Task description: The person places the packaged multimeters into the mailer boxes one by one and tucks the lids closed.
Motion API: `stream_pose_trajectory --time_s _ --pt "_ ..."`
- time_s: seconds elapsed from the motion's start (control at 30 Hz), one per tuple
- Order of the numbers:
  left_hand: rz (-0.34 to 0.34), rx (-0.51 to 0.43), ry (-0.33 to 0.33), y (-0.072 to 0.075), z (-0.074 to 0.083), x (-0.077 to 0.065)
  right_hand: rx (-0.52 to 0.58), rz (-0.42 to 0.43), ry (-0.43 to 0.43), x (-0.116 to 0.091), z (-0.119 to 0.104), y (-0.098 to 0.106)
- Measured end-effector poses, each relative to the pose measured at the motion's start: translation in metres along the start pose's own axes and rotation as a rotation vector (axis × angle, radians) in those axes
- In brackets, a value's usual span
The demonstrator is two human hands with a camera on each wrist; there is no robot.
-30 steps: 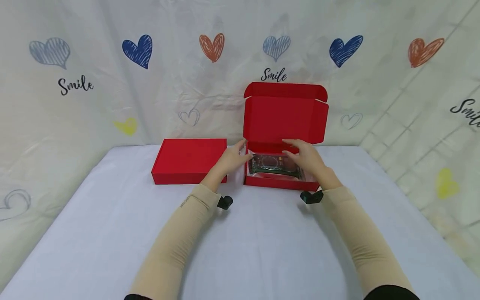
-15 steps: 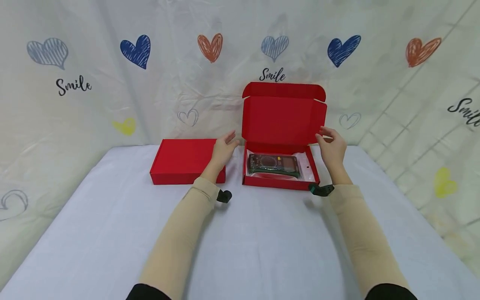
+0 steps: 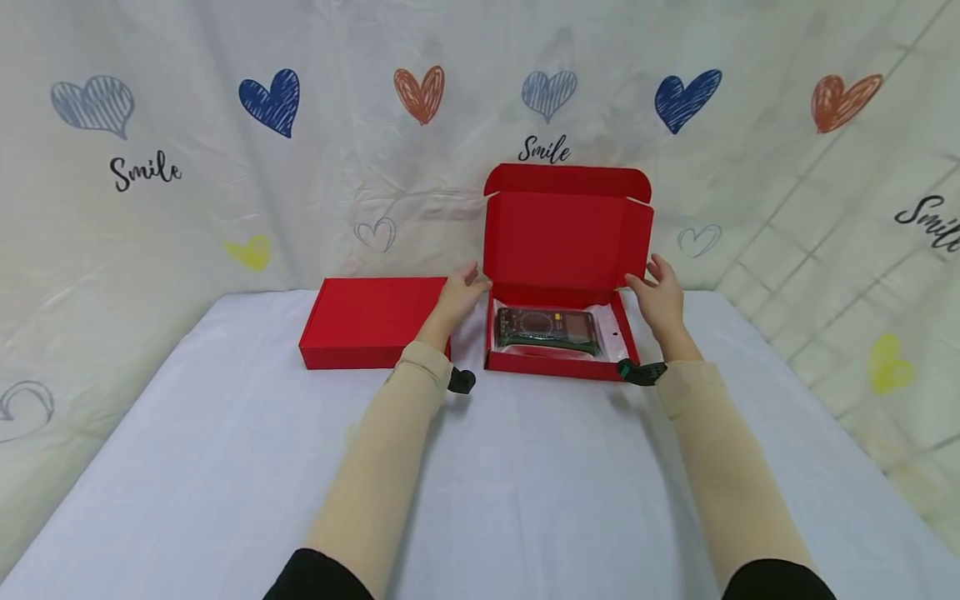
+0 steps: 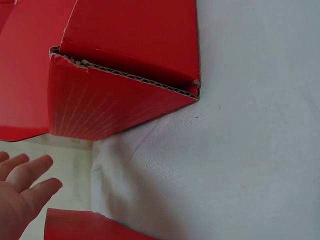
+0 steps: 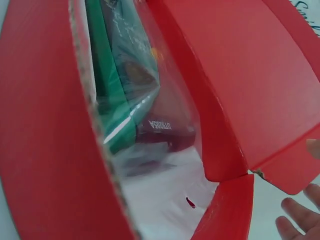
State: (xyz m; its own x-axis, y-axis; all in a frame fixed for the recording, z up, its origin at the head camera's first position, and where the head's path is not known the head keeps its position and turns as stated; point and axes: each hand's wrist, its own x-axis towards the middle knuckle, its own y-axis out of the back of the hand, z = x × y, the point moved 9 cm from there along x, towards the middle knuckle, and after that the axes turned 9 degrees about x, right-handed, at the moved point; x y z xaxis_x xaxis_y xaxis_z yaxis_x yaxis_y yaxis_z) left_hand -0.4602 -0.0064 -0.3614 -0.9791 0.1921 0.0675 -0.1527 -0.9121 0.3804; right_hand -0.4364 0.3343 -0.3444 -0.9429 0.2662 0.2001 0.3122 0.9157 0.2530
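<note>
A red cardboard box [image 3: 555, 364] stands with its lid [image 3: 566, 237] raised against the back cloth. Inside lies a dark multimeter with a green edge [image 3: 547, 327], wrapped in a clear plastic bag [image 5: 145, 160]. My left hand [image 3: 456, 302] is between the two boxes, its fingertips near the lid's lower left corner; the left wrist view shows those fingers spread and apart from the cardboard. On the other side, my right hand [image 3: 662, 307] is at the lid's lower right side flap [image 5: 290, 162]. Its thumb overlaps the flap's inner face, with the fingers extended beyond it.
A second, closed red box [image 3: 382, 321] stands just left of the open one, partly behind my left hand. Both are near the far edge of the white-covered table [image 3: 525, 483]. A white cloth [image 3: 322, 208] printed with hearts hangs behind.
My right hand has left the multimeter and moved right to the lid's flap. My left hand drew back left, then returned toward the lid's left corner. The multimeter has stayed in the box.
</note>
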Motion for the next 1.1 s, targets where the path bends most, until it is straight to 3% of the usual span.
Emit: stream_pose_trajectory --time_s 0.23,0.43,0.77,1.1 --pt "-0.08 -0.087 -0.001 -0.008 -0.001 0.002 0.022 0.059 0.031 0.002 -0.005 0.002" --pt "-0.107 -0.152 0.018 -0.01 -0.004 0.0 0.062 0.105 0.053 0.0 -0.007 0.004" --pt "-0.128 -0.147 0.017 -0.02 -0.011 -0.007 0.051 0.159 0.039 -0.012 -0.001 0.01" --pt "-0.142 -0.12 -0.037 -0.02 -0.002 -0.014 0.004 0.097 0.07 -0.016 -0.004 0.008"
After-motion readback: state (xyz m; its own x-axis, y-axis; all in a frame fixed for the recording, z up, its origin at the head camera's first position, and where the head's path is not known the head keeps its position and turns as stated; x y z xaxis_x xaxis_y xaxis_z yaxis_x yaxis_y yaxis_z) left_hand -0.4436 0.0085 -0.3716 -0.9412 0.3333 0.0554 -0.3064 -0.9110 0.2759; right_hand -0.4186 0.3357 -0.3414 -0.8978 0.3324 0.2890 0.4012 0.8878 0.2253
